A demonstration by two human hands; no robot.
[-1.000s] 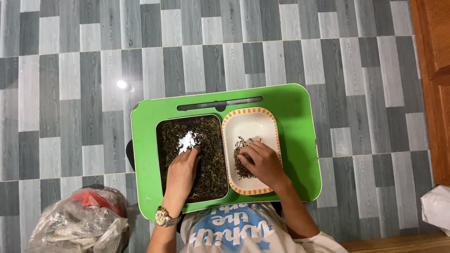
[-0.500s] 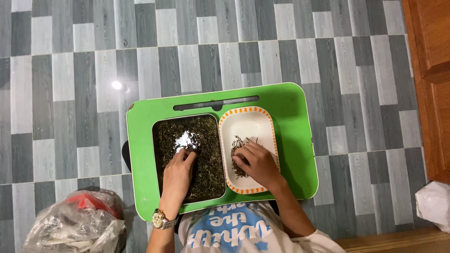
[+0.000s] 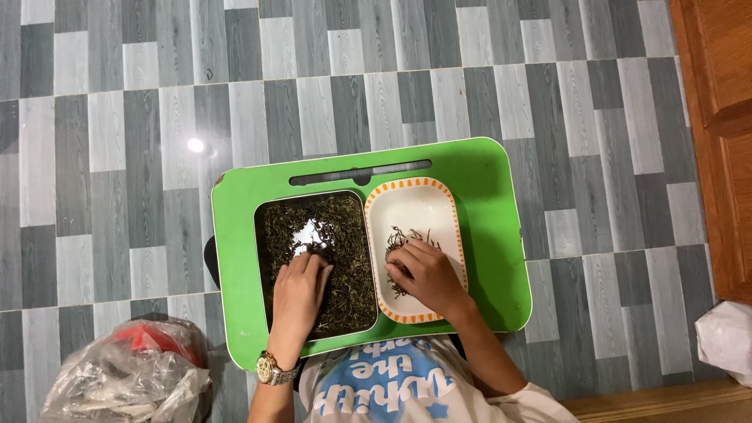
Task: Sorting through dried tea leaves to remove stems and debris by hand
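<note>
A green lap table (image 3: 486,204) stands on the floor in front of me. On it sits a dark metal tray (image 3: 266,235) spread with dried dark-green leaves (image 3: 345,235), with a shiny bare patch in the middle. Beside it, to the right, is a white dish with an orange patterned rim (image 3: 419,204) holding a small pile of dark twigs (image 3: 403,239). My left hand (image 3: 298,294), a watch on its wrist, rests fingers-down on the leaves in the tray. My right hand (image 3: 427,278) lies in the white dish, its fingers curled over the twig pile.
A clear plastic bag (image 3: 125,376) with something red inside lies on the grey plank floor at lower left. A wooden door (image 3: 721,117) runs along the right edge, and a white bag (image 3: 724,337) sits at lower right.
My left hand has slid slightly across the leaves toward the bare patch. My right hand stays on the twigs in the dish. The view has shifted a little.
</note>
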